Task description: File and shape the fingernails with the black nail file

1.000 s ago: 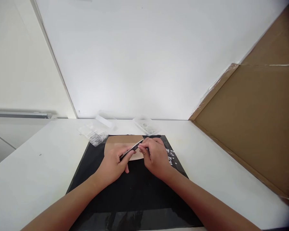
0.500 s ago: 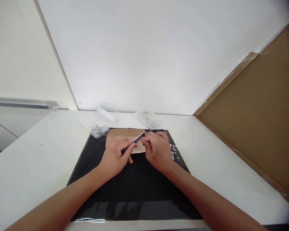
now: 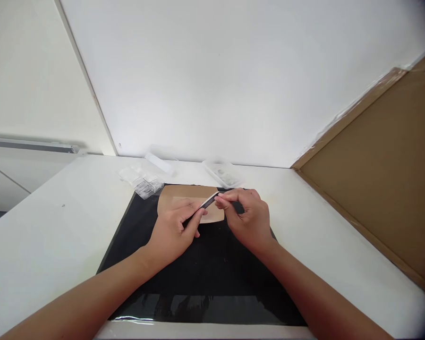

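A slim black strip with a pale upper edge slants up to the right between my hands; its exact kind I cannot make out. My left hand is closed round its lower end, thumb on the near side. At the upper end, the fingertips and thumb of my right hand pinch the tip. Behind and beneath the hands lies a tan, skin-like sheet with a paler rectangle in its middle. It rests on the black mat, partly covered by my left hand.
Beyond the mat's far left corner lies a clear plastic packet, with a white strip-shaped piece behind it. A shallow clear tray holds small items at the back. A cardboard panel stands on the right, and a white wall rises behind.
My right hand has shifted right and turned, now pinching the strip's upper tip. The small white bits on the mat's right side are now hidden behind it. The view has shifted slightly.
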`<state>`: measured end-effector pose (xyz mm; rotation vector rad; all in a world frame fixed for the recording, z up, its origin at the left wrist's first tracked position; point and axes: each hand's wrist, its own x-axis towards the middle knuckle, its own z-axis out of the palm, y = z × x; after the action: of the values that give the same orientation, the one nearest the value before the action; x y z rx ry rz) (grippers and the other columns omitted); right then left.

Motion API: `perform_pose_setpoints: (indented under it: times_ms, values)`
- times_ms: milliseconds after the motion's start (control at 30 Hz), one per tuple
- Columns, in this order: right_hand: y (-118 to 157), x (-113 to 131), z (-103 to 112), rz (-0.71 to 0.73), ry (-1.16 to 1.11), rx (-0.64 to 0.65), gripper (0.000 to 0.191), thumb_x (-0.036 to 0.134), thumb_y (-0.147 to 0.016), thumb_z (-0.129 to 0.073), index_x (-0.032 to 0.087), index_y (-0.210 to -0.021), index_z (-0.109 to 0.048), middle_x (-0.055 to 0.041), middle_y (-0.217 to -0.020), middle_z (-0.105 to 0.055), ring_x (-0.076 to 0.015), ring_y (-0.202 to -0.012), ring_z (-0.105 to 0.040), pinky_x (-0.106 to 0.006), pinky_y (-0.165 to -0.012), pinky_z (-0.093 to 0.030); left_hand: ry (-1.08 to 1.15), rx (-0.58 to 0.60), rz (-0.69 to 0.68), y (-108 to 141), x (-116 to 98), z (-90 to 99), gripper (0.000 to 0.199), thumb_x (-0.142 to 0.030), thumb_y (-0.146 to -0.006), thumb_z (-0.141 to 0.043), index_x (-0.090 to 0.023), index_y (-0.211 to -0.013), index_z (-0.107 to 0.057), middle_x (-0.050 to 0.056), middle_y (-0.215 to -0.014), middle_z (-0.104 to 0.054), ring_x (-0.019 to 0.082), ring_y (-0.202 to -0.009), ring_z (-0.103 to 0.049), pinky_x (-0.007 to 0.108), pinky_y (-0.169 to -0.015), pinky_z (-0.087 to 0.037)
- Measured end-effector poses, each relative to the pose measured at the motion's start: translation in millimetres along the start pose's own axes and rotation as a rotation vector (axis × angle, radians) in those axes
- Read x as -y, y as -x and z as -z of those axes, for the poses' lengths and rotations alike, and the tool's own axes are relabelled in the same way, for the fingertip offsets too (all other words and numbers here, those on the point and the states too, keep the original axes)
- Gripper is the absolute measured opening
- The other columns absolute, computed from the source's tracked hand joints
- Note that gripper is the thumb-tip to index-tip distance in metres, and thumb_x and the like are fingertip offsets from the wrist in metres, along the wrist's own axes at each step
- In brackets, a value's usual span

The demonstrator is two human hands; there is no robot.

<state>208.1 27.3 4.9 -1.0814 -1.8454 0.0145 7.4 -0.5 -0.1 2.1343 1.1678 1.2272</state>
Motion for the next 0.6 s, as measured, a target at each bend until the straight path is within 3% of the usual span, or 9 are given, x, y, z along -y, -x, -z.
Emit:
perform_pose_setpoints:
  times_ms: [200, 367, 600]
  values:
    - [3.7, -1.1, -0.4, 0.014, -0.001, -0.007, 0.017, 0.032, -0.099, -0.064, 0.024, -0.085, -0.067, 0.0010, -0.080, -0.077, -0.0184, -0.076, -0.070, -0.033, -0.074, -0.048, 0.009, 0.007, 0.017, 0.3, 0.7, -1.3, 0.023, -0.024, -0.103, -0.055, -0.020, -0.105, -0.078, 0.000, -0.069, -0.069, 0.015, -0.072, -0.072, 0.027, -0.075, -0.054]
    - [4.9, -1.7, -4.3, -0.044, 0.036, 0.066, 0.018, 0.034, -0.103, -0.058, 0.024, -0.090, -0.065, 0.0006, -0.081, -0.075, -0.0181, -0.073, -0.069, -0.031, -0.069, -0.047, 0.010, 0.016, 0.018, 0.5, 0.9, -0.8, 0.022, -0.023, -0.102, -0.056, -0.020, -0.103, -0.078, -0.001, -0.067, -0.067, 0.016, -0.075, -0.072, 0.025, -0.074, -0.054]
    - [3.2, -3.2, -6.3, -0.053, 0.046, 0.042, 0.015, 0.034, -0.102, -0.060, 0.024, -0.093, -0.066, 0.0012, -0.084, -0.076, -0.0179, -0.073, -0.067, -0.031, -0.069, -0.047, 0.011, 0.008, -0.015, 2.6, 1.9, -2.5, 0.025, -0.023, -0.104, -0.054, -0.017, -0.113, -0.076, 0.003, -0.091, -0.070, 0.007, -0.057, -0.064, 0.022, -0.064, -0.054]
